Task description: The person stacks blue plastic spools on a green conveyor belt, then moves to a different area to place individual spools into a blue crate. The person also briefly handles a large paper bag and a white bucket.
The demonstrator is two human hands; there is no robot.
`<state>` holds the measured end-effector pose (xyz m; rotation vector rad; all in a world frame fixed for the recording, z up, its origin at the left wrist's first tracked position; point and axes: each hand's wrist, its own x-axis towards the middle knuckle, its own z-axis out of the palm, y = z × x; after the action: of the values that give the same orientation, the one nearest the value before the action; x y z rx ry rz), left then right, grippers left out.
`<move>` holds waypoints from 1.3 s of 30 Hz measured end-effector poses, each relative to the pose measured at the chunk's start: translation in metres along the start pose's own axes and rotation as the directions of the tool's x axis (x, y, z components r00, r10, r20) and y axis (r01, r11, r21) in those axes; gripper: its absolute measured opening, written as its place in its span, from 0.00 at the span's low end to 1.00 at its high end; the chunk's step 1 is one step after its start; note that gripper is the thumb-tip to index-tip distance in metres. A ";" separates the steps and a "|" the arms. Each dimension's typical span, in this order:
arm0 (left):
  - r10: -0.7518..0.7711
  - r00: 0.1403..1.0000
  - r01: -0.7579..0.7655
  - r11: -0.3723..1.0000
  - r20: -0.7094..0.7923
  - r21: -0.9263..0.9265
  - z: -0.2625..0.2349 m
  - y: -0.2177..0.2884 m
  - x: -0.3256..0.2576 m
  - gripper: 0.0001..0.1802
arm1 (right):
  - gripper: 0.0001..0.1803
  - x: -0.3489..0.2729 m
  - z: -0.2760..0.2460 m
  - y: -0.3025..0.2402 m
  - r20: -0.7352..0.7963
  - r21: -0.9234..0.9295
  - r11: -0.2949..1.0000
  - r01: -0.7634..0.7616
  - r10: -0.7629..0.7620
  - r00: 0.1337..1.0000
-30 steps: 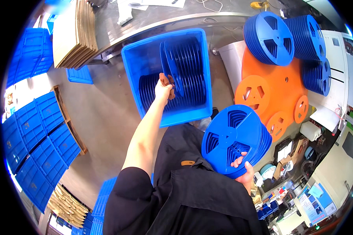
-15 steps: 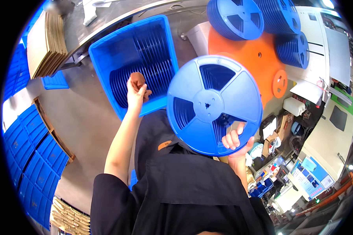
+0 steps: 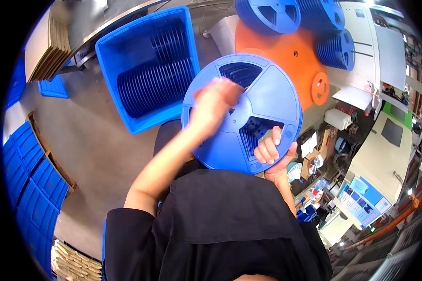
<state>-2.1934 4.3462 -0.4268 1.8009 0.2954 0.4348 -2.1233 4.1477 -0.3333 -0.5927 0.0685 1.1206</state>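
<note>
A stack of blue plastic reels (image 3: 273,90) faces me at chest height, the edges of several more reels showing through the top one's cut-outs. My right hand (image 3: 274,154) grips the stack's lower right rim, fingers through a cut-out and thumb outside. Over the upper left of the top reel is my left hand (image 3: 208,110), smeared by motion. It is closed on a brown, soft-looking pad (image 3: 229,92), close to the reel's hub. Whether the pad touches the reel I cannot tell.
Rows of blue reels stand on edge in a blue bin (image 3: 147,122) ahead to the left. Beyond my right hand, an orange round table (image 3: 295,70) carries more reel stacks (image 3: 335,51). Cardboard sheets (image 3: 49,42) and stacked blue crates (image 3: 37,182) are at the left.
My left hand has moved right with the brown pad, from over the bin to the face of the top reel. My right hand keeps its grip. The whole view has shifted slightly.
</note>
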 end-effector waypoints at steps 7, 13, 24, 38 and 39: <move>-0.197 0.977 0.209 0.956 -0.078 0.204 -0.038 -0.053 -0.079 0.30 | 0.24 -0.008 -0.003 -0.016 0.007 0.063 0.995 0.079 -0.080 0.997; -0.001 0.891 -0.195 0.903 0.455 0.383 -0.060 0.016 -0.090 0.32 | 0.22 0.000 -0.004 -0.026 0.056 0.110 0.991 0.070 -0.076 0.996; 0.145 0.797 -0.333 0.915 0.586 0.226 -0.074 0.022 -0.100 0.25 | 0.26 0.022 0.024 -0.033 -0.241 -0.182 0.983 -0.019 -0.026 0.970; -0.715 0.662 0.557 0.267 0.226 -0.787 -0.160 -0.028 -0.167 0.21 | 0.20 0.020 0.002 -0.021 -0.522 -0.352 0.929 -0.114 -0.093 0.848; -0.730 0.657 0.498 0.233 0.188 -0.836 -0.163 -0.038 -0.178 0.21 | 0.20 0.022 -0.002 -0.019 -0.533 -0.330 0.937 -0.111 -0.088 0.841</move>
<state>-2.4241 4.4231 -0.4504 0.5105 0.8071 0.1368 -2.0968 4.1589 -0.3342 -1.2277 0.3698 0.9499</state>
